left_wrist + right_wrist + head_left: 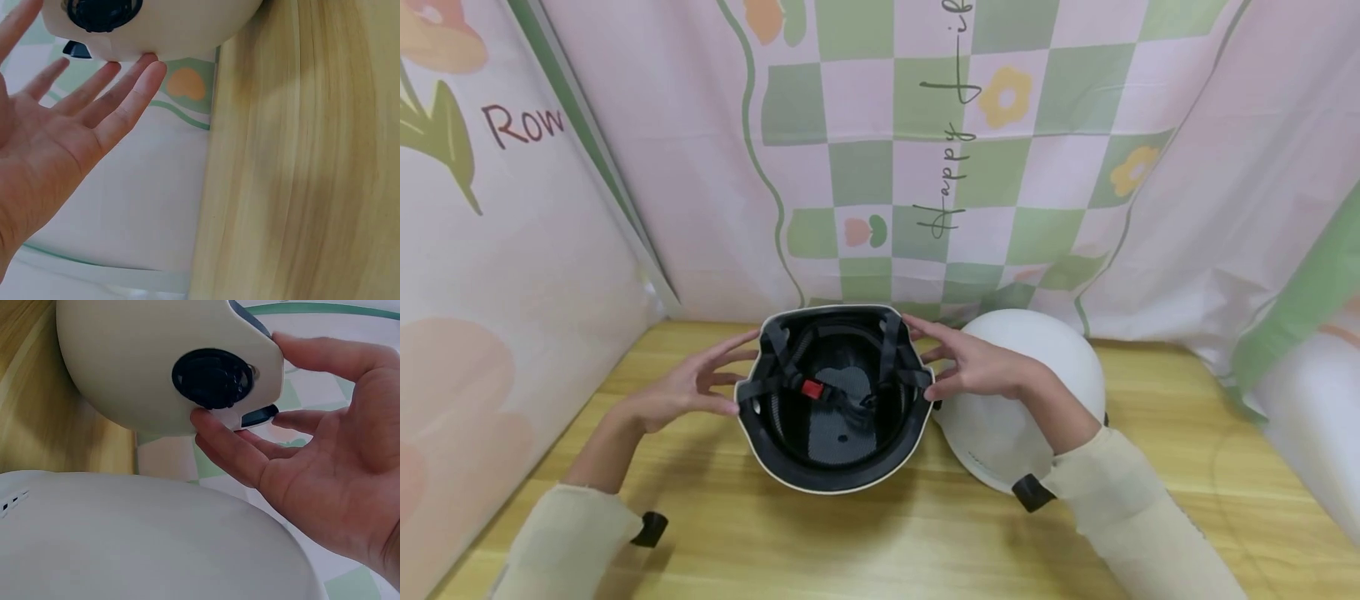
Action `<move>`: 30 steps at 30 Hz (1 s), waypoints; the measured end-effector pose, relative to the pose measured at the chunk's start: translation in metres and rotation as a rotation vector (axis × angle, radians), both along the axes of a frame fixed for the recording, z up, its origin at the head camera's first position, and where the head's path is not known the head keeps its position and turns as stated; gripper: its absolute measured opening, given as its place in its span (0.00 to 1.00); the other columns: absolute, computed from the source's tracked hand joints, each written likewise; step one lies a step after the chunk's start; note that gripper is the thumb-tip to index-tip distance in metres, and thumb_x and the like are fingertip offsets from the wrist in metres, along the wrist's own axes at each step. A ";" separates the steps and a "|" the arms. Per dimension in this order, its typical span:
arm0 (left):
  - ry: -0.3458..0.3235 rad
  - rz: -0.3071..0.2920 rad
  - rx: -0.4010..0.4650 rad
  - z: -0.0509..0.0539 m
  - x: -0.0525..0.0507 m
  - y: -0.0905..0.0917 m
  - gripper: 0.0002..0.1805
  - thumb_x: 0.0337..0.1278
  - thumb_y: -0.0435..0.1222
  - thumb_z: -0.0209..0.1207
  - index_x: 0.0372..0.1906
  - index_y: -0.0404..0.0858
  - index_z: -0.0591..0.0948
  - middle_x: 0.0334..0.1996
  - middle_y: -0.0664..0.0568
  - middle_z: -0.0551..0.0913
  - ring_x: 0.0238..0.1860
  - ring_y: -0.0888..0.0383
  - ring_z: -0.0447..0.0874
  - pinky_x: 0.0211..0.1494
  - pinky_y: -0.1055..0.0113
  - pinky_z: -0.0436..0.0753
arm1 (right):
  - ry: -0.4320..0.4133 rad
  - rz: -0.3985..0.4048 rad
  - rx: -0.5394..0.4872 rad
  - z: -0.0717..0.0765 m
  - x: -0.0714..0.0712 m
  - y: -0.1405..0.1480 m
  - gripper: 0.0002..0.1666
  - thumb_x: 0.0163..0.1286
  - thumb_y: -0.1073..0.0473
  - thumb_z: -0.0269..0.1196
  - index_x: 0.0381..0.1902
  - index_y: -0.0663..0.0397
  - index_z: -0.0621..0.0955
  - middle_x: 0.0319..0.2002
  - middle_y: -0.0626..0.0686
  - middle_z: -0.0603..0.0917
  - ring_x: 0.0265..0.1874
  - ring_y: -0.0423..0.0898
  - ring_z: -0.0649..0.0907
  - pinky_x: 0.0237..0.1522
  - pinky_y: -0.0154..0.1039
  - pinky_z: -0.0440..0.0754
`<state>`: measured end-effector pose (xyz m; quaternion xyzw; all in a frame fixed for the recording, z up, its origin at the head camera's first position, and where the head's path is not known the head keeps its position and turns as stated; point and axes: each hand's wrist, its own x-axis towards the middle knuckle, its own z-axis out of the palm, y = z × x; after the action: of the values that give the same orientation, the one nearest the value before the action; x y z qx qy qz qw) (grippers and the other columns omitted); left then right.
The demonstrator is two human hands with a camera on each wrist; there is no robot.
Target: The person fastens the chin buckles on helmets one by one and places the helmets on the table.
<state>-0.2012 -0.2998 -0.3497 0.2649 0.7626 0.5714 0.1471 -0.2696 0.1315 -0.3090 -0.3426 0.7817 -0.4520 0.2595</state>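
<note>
A white helmet (835, 483) with a black lining is turned with its opening up and toward me, at the table's middle. Inside it lie black straps and a red buckle (812, 389). My left hand (688, 387) is at its left side, fingers nearly straight and spread, fingertips touching the shell (200, 25). On the other side my right hand (973, 362) holds the edge, the thumb at the rim and fingers against the shell near a round black piece (212, 378). Whether the helmet's underside rests on the table is hidden.
A second white helmet (1011, 433) sits dome up just right of the first, partly under my right forearm. Both stand at the wooden table (1180, 467). A patterned cloth (925, 167) hangs along the back, and another cloth (512, 275) along the left side.
</note>
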 end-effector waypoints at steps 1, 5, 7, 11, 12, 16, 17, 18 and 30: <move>0.003 -0.008 0.007 -0.001 -0.001 -0.001 0.50 0.66 0.28 0.65 0.85 0.47 0.51 0.79 0.25 0.46 0.70 0.27 0.65 0.58 0.51 0.82 | -0.021 -0.001 -0.007 0.000 0.000 0.001 0.62 0.66 0.70 0.68 0.86 0.50 0.43 0.79 0.66 0.50 0.73 0.71 0.64 0.59 0.52 0.81; 0.009 -0.040 0.042 -0.003 -0.007 -0.003 0.48 0.67 0.28 0.64 0.85 0.48 0.52 0.79 0.25 0.46 0.70 0.28 0.65 0.58 0.52 0.83 | -0.088 0.010 -0.040 -0.001 0.000 0.003 0.64 0.65 0.72 0.69 0.85 0.50 0.42 0.79 0.66 0.48 0.74 0.71 0.62 0.55 0.48 0.84; 0.009 -0.053 0.057 -0.004 -0.009 -0.004 0.48 0.67 0.28 0.64 0.85 0.48 0.53 0.79 0.25 0.45 0.70 0.28 0.65 0.59 0.52 0.83 | -0.093 0.011 -0.049 -0.002 0.000 0.003 0.63 0.65 0.71 0.69 0.85 0.51 0.43 0.79 0.67 0.48 0.73 0.72 0.63 0.55 0.48 0.84; 0.008 -0.064 0.070 -0.007 -0.013 -0.005 0.47 0.68 0.29 0.63 0.85 0.49 0.53 0.79 0.25 0.44 0.69 0.33 0.68 0.59 0.52 0.82 | -0.083 -0.004 -0.055 -0.002 0.002 0.004 0.63 0.65 0.70 0.71 0.85 0.53 0.45 0.79 0.67 0.50 0.73 0.72 0.64 0.55 0.49 0.84; 0.007 -0.066 0.072 -0.007 -0.013 -0.005 0.47 0.68 0.29 0.63 0.85 0.49 0.53 0.79 0.25 0.44 0.69 0.35 0.70 0.59 0.52 0.82 | -0.080 -0.009 -0.054 -0.002 0.002 0.003 0.63 0.65 0.69 0.71 0.85 0.53 0.45 0.79 0.67 0.50 0.72 0.72 0.65 0.55 0.49 0.84; 0.007 -0.074 0.081 -0.008 -0.013 -0.006 0.47 0.69 0.29 0.62 0.85 0.48 0.52 0.79 0.24 0.43 0.66 0.48 0.76 0.59 0.53 0.82 | -0.077 -0.015 -0.049 -0.002 0.003 0.002 0.63 0.65 0.69 0.71 0.85 0.52 0.45 0.79 0.67 0.51 0.72 0.71 0.65 0.55 0.49 0.84; 0.006 -0.075 0.084 -0.008 -0.013 -0.007 0.47 0.69 0.29 0.62 0.85 0.48 0.52 0.79 0.24 0.43 0.66 0.50 0.77 0.59 0.54 0.82 | -0.079 -0.014 -0.050 -0.003 0.003 0.002 0.63 0.65 0.69 0.71 0.85 0.52 0.45 0.79 0.67 0.51 0.72 0.71 0.65 0.55 0.49 0.84; 0.008 -0.077 0.086 -0.009 -0.013 -0.007 0.46 0.70 0.29 0.62 0.85 0.48 0.51 0.79 0.24 0.42 0.65 0.52 0.77 0.59 0.54 0.82 | -0.081 -0.012 -0.051 -0.003 0.003 0.001 0.63 0.65 0.69 0.71 0.85 0.52 0.45 0.79 0.67 0.51 0.72 0.71 0.66 0.55 0.49 0.85; 0.008 -0.029 0.135 -0.017 -0.014 -0.015 0.42 0.73 0.32 0.61 0.84 0.41 0.54 0.80 0.38 0.56 0.68 0.58 0.75 0.62 0.59 0.81 | -0.036 -0.026 -0.036 -0.004 0.007 -0.005 0.67 0.62 0.69 0.75 0.85 0.53 0.44 0.77 0.70 0.56 0.68 0.71 0.71 0.54 0.50 0.85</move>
<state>-0.2152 -0.3145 -0.3669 0.2877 0.7192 0.6181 0.1341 -0.2630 0.1263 -0.3134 -0.3289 0.7730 -0.4752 0.2617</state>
